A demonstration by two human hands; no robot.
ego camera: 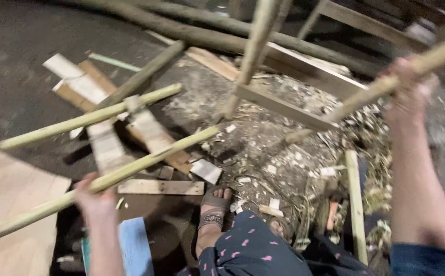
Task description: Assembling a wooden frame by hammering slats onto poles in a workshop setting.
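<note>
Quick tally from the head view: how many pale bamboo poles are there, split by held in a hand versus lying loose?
Poles held in the left hand: 1
Poles held in the right hand: 1
Poles lying loose on the floor: 1
Poles standing up out of the frame's top: 1
Total pale bamboo poles: 4

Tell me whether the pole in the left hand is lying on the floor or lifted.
Lifted: the left hand grips the pole, which slants above the floor scraps.
</note>
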